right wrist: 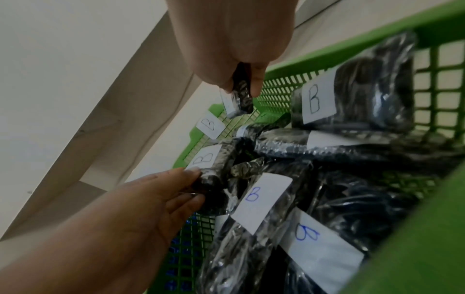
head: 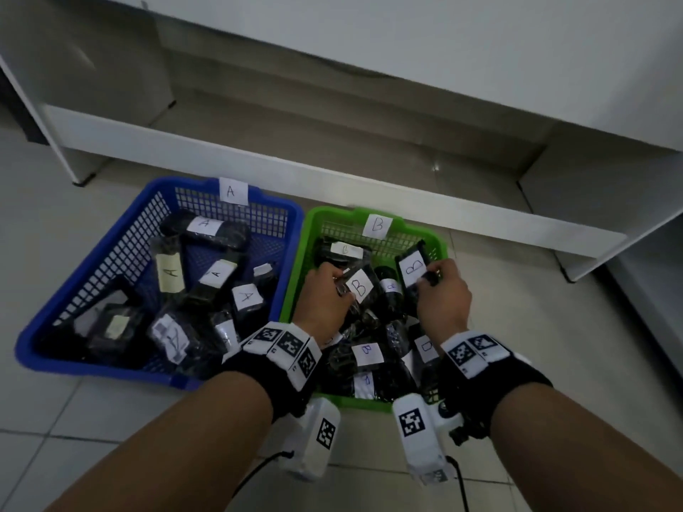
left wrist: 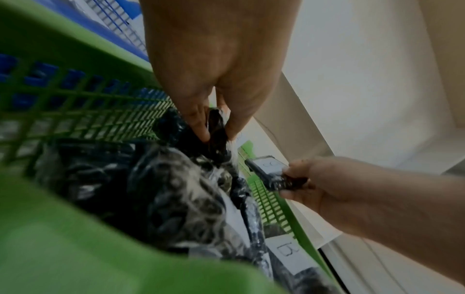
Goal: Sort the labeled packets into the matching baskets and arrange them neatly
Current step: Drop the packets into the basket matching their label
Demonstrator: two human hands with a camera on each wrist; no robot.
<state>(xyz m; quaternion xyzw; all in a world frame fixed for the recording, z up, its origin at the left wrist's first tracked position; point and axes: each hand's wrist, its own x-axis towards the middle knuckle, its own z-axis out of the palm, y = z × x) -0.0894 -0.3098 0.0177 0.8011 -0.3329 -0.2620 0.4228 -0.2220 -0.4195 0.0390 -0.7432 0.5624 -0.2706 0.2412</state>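
On the floor, a blue basket (head: 111, 249) tagged A holds several black packets with A labels. Beside it on the right, a green basket (head: 438, 242) tagged B holds several black packets with B labels. Both hands are inside the green basket. My left hand (head: 325, 293) pinches the near end of a B packet (head: 360, 286) in the basket's middle, as the left wrist view also shows (left wrist: 216, 127). My right hand (head: 441, 290) pinches another B packet (head: 412, 267), raised and tilted near the basket's far right wall. The same packet (right wrist: 239, 99) hangs from my fingertips in the right wrist view.
A white shelf unit (head: 332, 168) stands just behind both baskets, its low front rail close to their far rims. Grey floor tiles (head: 111, 437) spread around the baskets and in front of them.
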